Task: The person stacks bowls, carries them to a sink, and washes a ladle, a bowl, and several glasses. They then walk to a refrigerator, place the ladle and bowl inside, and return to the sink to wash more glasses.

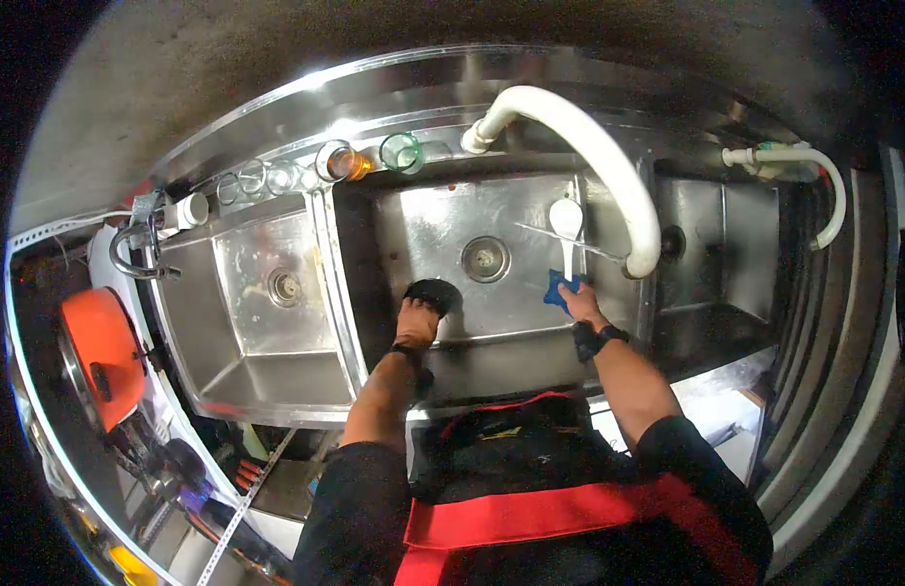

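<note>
Over the middle basin (440,223) of a steel sink, my left hand (417,320) grips a black bowl (436,293) near the basin's front left. To its right, my right hand (582,301) is closed on a blue cloth or sponge (560,290), which lies against the handle of a white spoon (566,221). The spoon's round head points away from me, below the white curved faucet (589,132). A thin streak of water runs from the faucet's mouth across the spoon.
Glass cups, one green (401,152) and one amber (351,164), line the back ledge. Left and right basins flank the middle one. An orange pot (103,356) stands on the left shelf, above utensils. A smaller white faucet (799,156) is at the right.
</note>
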`<state>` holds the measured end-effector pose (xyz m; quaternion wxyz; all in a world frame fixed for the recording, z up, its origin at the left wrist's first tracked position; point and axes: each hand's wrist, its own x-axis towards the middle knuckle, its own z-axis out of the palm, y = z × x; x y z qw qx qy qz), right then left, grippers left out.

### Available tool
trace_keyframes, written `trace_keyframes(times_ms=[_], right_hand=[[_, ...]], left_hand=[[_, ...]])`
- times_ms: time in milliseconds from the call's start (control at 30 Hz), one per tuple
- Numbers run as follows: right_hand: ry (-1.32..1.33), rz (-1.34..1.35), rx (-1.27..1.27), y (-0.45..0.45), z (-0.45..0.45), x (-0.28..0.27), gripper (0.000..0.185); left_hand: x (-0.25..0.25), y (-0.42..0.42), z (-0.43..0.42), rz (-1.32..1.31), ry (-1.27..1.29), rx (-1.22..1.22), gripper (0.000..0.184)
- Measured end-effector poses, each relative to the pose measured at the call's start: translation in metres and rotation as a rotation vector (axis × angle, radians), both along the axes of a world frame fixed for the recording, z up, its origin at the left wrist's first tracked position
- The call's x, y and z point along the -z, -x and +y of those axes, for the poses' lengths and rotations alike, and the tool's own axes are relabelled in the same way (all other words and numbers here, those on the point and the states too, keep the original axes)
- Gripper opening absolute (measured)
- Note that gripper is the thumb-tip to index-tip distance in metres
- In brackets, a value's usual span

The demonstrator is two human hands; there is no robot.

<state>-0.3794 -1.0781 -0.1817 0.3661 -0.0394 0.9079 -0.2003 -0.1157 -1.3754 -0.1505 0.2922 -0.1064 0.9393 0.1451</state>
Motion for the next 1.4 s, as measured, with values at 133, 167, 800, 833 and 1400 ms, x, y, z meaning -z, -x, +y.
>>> trace_keyframes(times_ms=[133,167,800,833,1400], right_hand=[[-0.150,0.046,-0.105,0.007,0.007,0.011,0.071],[-0.193,0.108,-0.123,0.005,0.005,0.009,0.067],[0.734,0.825,-0.265,-0.018,-0.139,-0.251,0.046],[0.827,0.715,-0.126,-0.014,-0.146,-0.251,0.045],[0.816,1.022,-0.467,0.009,-0.155,-0.318,0.025]], left_hand=[[-0.023,0.032,0.012,0.019,-0.305,-0.615,0.032],[-0.037,0.044,0.010,0.106,-0.473,-0.759,0.034],[-0.179,0.219,0.056,0.785,-0.713,-1.012,0.044],[-0.189,0.219,0.061,0.911,-0.772,-1.015,0.039],[-0.252,0.252,0.037,0.611,-1.953,-1.772,0.038]])
